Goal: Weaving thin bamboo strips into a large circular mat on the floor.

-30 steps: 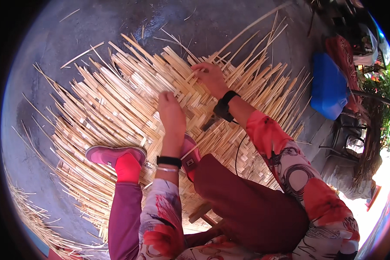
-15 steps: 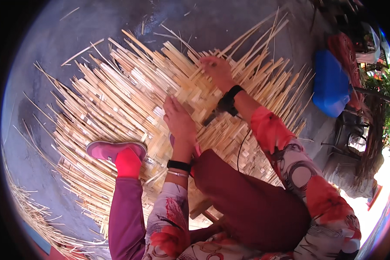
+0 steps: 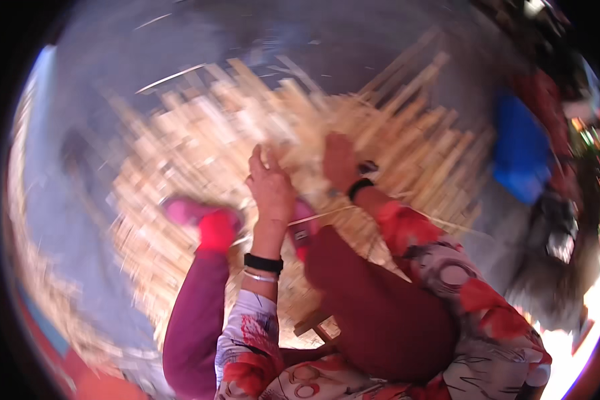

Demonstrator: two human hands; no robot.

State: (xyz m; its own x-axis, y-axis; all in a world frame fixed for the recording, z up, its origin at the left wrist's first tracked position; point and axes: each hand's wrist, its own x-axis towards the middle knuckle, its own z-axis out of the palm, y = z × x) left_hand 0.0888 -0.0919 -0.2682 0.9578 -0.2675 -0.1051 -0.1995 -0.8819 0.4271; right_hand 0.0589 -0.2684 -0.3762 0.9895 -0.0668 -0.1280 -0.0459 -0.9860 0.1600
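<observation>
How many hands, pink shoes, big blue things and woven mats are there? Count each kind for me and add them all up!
Hands (left hand, right hand): 2
Pink shoes: 2
Big blue thing: 1
Woven mat: 1
Total: 6

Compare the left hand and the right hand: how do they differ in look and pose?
The left hand shows spread fingers; the right hand is too blurred to tell its fingers apart.
The left wears a pale bracelet below its black wristband; on the right, only a black wristband is clear.
Both are over the woven mat, below patterned sleeves.
</observation>
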